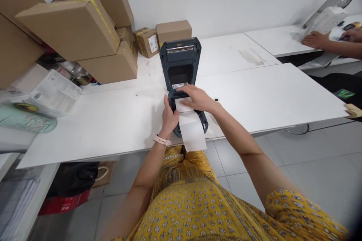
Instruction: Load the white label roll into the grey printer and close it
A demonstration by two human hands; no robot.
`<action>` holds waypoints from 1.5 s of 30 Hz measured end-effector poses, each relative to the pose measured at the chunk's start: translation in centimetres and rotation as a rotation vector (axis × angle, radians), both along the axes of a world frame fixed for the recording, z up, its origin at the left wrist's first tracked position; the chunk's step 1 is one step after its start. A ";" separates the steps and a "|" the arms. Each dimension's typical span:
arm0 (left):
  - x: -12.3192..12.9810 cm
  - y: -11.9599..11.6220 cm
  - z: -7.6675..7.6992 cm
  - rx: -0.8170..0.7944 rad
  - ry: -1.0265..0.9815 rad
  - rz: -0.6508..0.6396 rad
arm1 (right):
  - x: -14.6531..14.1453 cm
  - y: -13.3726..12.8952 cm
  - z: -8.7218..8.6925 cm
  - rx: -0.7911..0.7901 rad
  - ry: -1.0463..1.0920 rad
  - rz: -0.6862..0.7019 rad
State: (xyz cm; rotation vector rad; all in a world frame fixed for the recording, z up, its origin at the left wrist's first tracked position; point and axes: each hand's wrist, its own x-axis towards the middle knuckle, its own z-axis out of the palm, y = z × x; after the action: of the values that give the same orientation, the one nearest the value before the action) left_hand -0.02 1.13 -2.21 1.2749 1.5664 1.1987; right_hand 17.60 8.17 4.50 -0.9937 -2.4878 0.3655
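A dark label printer [181, 66] stands on the white table with its lid raised. In its lower part lies a white label roll [183, 105], and a strip of label paper [194, 135] hangs from it over the table's front edge. My left hand [169, 118] is at the printer's left side, thumb up along the casing and fingers apart, touching it. Over the roll, my right hand [196, 98] reaches in from the right with its fingers spread, touching the top of the roll.
Cardboard boxes [70, 30] are piled at the left, beside a white box [53, 92] and a pale green bottle [28, 118]. Small boxes [174, 32] stand behind the printer. At far right, another person's hands [315, 40] hold a white package [325, 20].
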 end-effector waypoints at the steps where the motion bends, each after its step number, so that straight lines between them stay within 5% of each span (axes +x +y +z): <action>1: 0.0 0.1 -0.1 -0.009 -0.030 -0.007 | -0.3 0.1 -0.3 -0.074 -0.148 0.046; 5: 0.0 0.3 -0.7 -0.062 -0.151 0.000 | -2.0 1.9 -0.3 -0.208 -0.492 0.077; 11: -0.1 0.6 -1.1 -0.080 -0.219 0.014 | -3.0 4.0 0.5 -0.361 -0.562 0.158; 17: 0.2 0.5 -0.9 -0.099 -0.287 0.033 | 2.1 3.5 2.9 -0.420 -0.052 0.378; 22: 0.2 0.3 -0.7 -0.088 -0.276 0.037 | 8.0 2.9 4.9 -0.466 0.405 0.155; 28: 0.1 0.4 -0.8 -0.081 -0.258 0.048 | 9.2 5.8 1.3 -0.315 0.536 -0.151; 37: 0.2 0.5 -0.9 -0.063 -0.276 0.065 | 8.0 8.0 -5.1 -0.510 0.303 -0.272; 41: 0.2 0.5 -0.7 -0.069 -0.286 0.074 | 9.5 7.9 -5.8 -0.622 0.326 -0.259; 45: 0.1 0.5 -0.7 -0.053 -0.282 0.065 | 13.6 6.8 -5.7 -0.728 0.568 -0.206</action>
State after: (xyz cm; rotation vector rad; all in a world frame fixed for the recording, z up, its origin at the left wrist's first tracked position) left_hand 0.09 1.58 -2.95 0.9797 1.4301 1.3068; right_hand 31.21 14.93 -1.16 -1.1750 -1.7252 1.3340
